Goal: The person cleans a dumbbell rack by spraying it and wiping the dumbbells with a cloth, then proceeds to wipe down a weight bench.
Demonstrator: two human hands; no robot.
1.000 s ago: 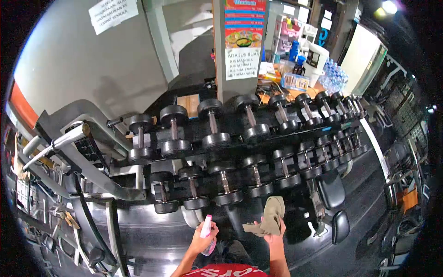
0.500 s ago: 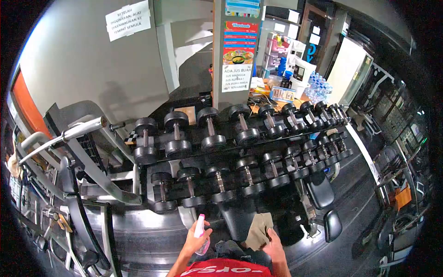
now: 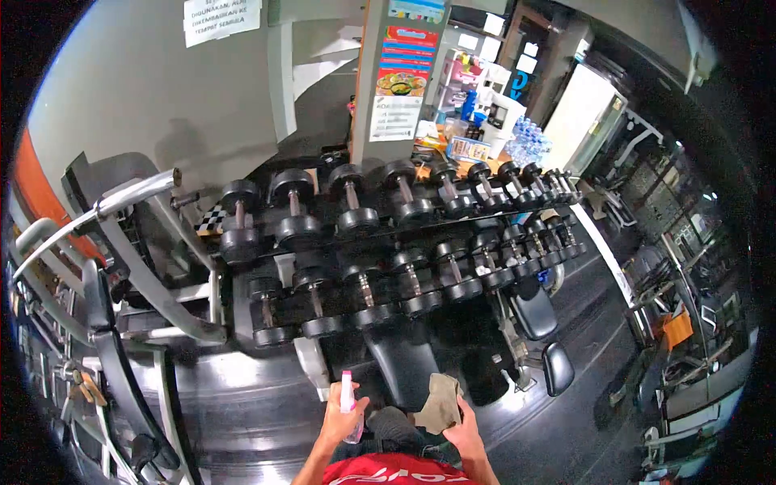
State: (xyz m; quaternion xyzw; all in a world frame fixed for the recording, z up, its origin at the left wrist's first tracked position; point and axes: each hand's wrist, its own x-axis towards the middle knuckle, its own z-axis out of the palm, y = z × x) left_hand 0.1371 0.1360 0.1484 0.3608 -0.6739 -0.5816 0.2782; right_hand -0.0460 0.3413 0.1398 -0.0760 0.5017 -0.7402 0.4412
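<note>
My left hand [image 3: 343, 421] is wrapped round a spray bottle [image 3: 347, 393] with a white and pink head and a clear body, held upright in front of my red shirt. In my right hand [image 3: 466, 426] a grey-beige cloth [image 3: 439, 403] is pinched and hangs to the left of the fingers. Beyond both hands stands a two-tier rack of black dumbbells, with an upper-row dumbbell [image 3: 352, 198] and a lower-row dumbbell [image 3: 367, 295] near the middle. Neither hand touches the rack. A black padded bench [image 3: 402, 365] lies between the hands and the lower row.
Metal-framed gym equipment [image 3: 141, 250] stands at the left. Right of the bench is another padded seat [image 3: 534, 312]. Behind the rack, a counter holds water bottles [image 3: 529, 142] and containers, beside a poster-covered pillar [image 3: 396, 81]. Dark floor [image 3: 598, 315] stretches to the right.
The view has tilted down and shifted, so the rack sits higher and further left. Both hands still hold the spray bottle and the cloth, close to the body.
</note>
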